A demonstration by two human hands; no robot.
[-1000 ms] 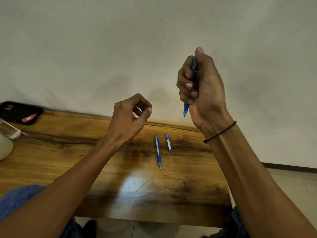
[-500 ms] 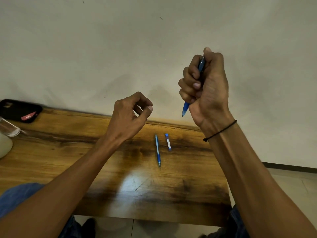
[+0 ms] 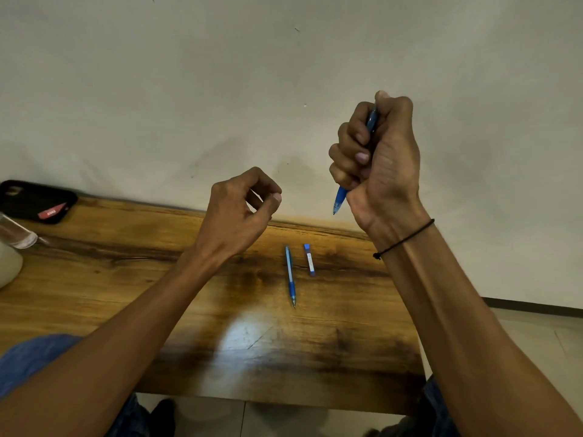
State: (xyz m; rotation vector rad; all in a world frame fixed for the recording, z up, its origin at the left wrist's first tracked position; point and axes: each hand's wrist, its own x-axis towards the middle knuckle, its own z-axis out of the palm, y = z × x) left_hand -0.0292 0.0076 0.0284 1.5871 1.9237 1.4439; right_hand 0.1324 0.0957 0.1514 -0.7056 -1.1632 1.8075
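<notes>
My right hand point(image 3: 383, 162) is raised above the table's far edge and grips a blue mechanical pencil point(image 3: 340, 199) in a fist. Its tip points down and my thumb lies over its top end. My left hand point(image 3: 239, 209) hovers left of it with the fingers curled and the thumb tip near the index finger. Anything thin between them is too small to make out. On the wooden table point(image 3: 157, 298) lie a second blue mechanical pencil point(image 3: 290, 275) and, just to its right, a small blue lead case point(image 3: 309, 260).
A black pouch point(image 3: 34, 200) with a red tag lies at the table's far left corner by the wall. A clear glass point(image 3: 15, 233) and a white rounded object point(image 3: 8, 266) stand at the left edge. Tiled floor shows to the right.
My right hand has shifted slightly to the right with the pencil, and the pencil now leans a little more. My left hand has hardly moved.
</notes>
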